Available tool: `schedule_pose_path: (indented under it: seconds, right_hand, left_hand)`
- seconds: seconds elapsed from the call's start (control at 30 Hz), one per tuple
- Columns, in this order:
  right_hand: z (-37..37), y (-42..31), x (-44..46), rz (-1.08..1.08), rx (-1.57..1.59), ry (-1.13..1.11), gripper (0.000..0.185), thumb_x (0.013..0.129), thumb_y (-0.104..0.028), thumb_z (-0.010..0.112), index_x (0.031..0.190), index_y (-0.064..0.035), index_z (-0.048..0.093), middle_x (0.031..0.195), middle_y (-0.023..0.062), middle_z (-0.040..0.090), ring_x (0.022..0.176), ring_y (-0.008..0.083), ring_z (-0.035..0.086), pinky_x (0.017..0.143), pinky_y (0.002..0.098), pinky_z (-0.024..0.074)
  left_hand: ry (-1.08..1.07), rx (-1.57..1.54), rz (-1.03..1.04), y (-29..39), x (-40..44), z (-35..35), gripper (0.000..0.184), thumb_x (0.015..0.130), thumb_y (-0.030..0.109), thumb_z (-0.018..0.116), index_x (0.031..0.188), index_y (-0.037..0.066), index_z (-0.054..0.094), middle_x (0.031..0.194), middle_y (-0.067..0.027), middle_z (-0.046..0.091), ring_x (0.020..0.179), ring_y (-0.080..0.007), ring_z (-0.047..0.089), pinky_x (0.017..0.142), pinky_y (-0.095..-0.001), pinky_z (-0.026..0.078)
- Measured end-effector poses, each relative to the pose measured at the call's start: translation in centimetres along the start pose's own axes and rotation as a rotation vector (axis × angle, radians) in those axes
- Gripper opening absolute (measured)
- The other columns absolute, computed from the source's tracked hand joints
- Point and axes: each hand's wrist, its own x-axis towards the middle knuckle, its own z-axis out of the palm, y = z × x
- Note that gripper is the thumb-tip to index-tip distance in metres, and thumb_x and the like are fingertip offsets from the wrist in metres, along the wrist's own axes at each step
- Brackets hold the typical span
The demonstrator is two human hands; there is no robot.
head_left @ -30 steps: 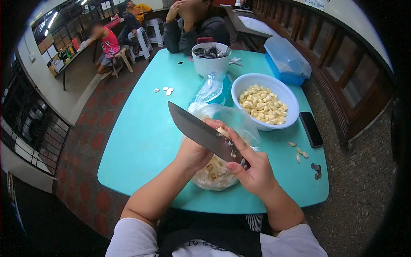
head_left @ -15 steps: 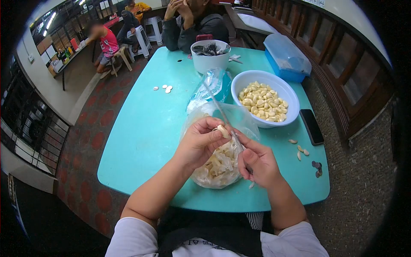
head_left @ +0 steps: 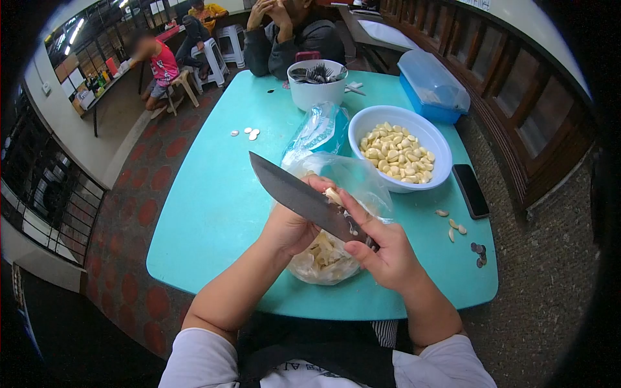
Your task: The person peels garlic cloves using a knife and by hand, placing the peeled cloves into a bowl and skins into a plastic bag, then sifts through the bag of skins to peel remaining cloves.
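Observation:
My right hand (head_left: 387, 251) is closed around a knife (head_left: 294, 193), whose broad dark blade points to the upper left, its flat side facing me. Behind the blade, my left hand (head_left: 289, 226) pinches a garlic clove (head_left: 334, 196); the blade hides part of that hand. My right fingertips come close to the clove, and I cannot tell whether they touch it. Bits of pale skin cling to the blade near the handle. Below both hands lies a clear plastic bag (head_left: 354, 169) with garlic peels (head_left: 321, 255) inside.
A pale blue basin (head_left: 446, 157) of peeled garlic stands at the right, near a phone (head_left: 471, 191), loose cloves (head_left: 458, 226) and coins (head_left: 479, 253). Farther back are a white bucket of utensils (head_left: 315, 97) and a blue lidded box (head_left: 432, 84). A person (head_left: 294, 42) sits across the table.
The knife has turned from edge-on to flat side toward me, its tip swinging left and down. The blade now covers part of my left hand, which still pinches the clove.

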Motion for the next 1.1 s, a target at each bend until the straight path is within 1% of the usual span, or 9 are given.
schedule_pose_path:
  seconds: [0.13, 0.23, 0.37, 0.43, 0.53, 0.6, 0.73, 0.93, 1.1]
  right_hand:
    - [-0.1, -0.4, -0.1, 0.027, -0.093, -0.017, 0.06, 0.092, -0.028, 0.059, 0.142, -0.0028, 0.037, 0.122, 0.0223, 0.059, 0.1, 0.0237, 0.064, 0.086, 0.0294, 0.0467]
    - [-0.2, -0.3, -0.1, 0.026, -0.158, -0.019, 0.057, 0.093, -0.027, 0.057, 0.142, -0.0032, 0.038, 0.106, 0.0166, 0.067, 0.083, 0.0185, 0.066, 0.074, 0.0253, 0.0481]
    - [0.0, 0.1, -0.4, 0.248, 0.351, -0.022, 0.054, 0.095, -0.031, 0.055, 0.141, -0.007, 0.04, 0.081, 0.0135, 0.066, 0.057, 0.0154, 0.058, 0.057, 0.0285, 0.0478]
    - [-0.6, 0.7, -0.7, 0.376, 0.682, -0.06, 0.051, 0.097, -0.033, 0.05, 0.141, -0.0072, 0.041, 0.067, 0.0074, 0.061, 0.049, 0.0071, 0.05, 0.047, 0.0222, 0.0415]
    - [-1.0, 1.3, -0.8, 0.419, 0.886, -0.072, 0.051, 0.099, -0.036, 0.045, 0.142, -0.0097, 0.039, 0.058, 0.0008, 0.051, 0.044, 0.003, 0.041, 0.041, 0.0165, 0.0311]
    - [-1.2, 1.6, -0.8, 0.397, 0.858, -0.096, 0.054, 0.099, -0.038, 0.044, 0.144, -0.0095, 0.036, 0.057, 0.0009, 0.051, 0.044, 0.003, 0.04, 0.04, 0.0171, 0.031]
    - [-1.6, 0.4, -0.5, 0.32, 0.718, -0.168, 0.058, 0.099, -0.037, 0.046, 0.146, -0.0078, 0.031, 0.064, -0.0006, 0.053, 0.045, 0.003, 0.04, 0.041, 0.0173, 0.032]
    - [-1.1, -0.7, -0.3, 0.329, 0.669, -0.157, 0.06, 0.097, -0.03, 0.052, 0.146, -0.0051, 0.029, 0.093, -0.0013, 0.06, 0.051, 0.0018, 0.039, 0.046, 0.0165, 0.0346]
    - [-1.0, -0.7, -0.6, 0.301, 0.501, -0.162, 0.062, 0.095, -0.028, 0.056, 0.145, -0.0027, 0.03, 0.124, 0.0076, 0.056, 0.081, 0.0108, 0.055, 0.072, 0.0222, 0.0446]
  left_hand:
    - [0.04, -0.006, -0.018, 0.1, -0.2, 0.4, 0.021, 0.082, 0.006, 0.069, 0.101, 0.006, 0.058, 0.103, -0.0052, 0.062, 0.09, -0.0169, 0.066, 0.076, -0.0299, 0.057]
    - [0.074, 0.002, -0.015, 0.1, -0.3, 0.4, 0.021, 0.082, 0.005, 0.069, 0.101, 0.006, 0.059, 0.103, -0.0052, 0.062, 0.09, -0.017, 0.065, 0.077, -0.0304, 0.056]
    - [0.068, 0.103, 0.002, 0.4, -0.1, 0.9, 0.02, 0.084, 0.005, 0.068, 0.102, 0.004, 0.06, 0.099, -0.0059, 0.064, 0.093, -0.0177, 0.065, 0.083, -0.031, 0.055]
    - [0.019, 0.102, -0.031, 0.4, 0.2, 0.2, 0.02, 0.086, 0.005, 0.066, 0.104, 0.003, 0.06, 0.1, -0.0078, 0.065, 0.095, -0.0179, 0.064, 0.086, -0.0313, 0.053]
    - [-0.014, 0.131, -0.043, 0.8, 0.2, 0.4, 0.02, 0.086, 0.006, 0.065, 0.105, 0.003, 0.06, 0.102, -0.0092, 0.065, 0.096, -0.018, 0.064, 0.086, -0.0318, 0.053]
    - [-0.021, 0.139, -0.046, 0.8, 0.2, 0.4, 0.019, 0.087, 0.006, 0.065, 0.105, 0.003, 0.06, 0.103, -0.0101, 0.065, 0.097, -0.018, 0.063, 0.086, -0.0322, 0.053]
    - [-0.045, 0.125, -0.029, 1.0, 0.3, 0.4, 0.021, 0.086, 0.006, 0.065, 0.106, 0.003, 0.06, 0.103, -0.0096, 0.065, 0.096, -0.0183, 0.063, 0.086, -0.0325, 0.053]
    - [-0.045, 0.157, 0.025, 0.8, 0.1, 0.4, 0.023, 0.084, 0.003, 0.066, 0.106, 0.003, 0.059, 0.105, -0.0076, 0.063, 0.095, -0.0182, 0.063, 0.084, -0.0324, 0.053]
    - [-0.027, 0.187, 0.046, 0.7, 0.0, 0.1, 0.027, 0.08, 0.001, 0.068, 0.105, 0.001, 0.059, 0.105, -0.0077, 0.062, 0.094, -0.0183, 0.063, 0.081, -0.0314, 0.053]
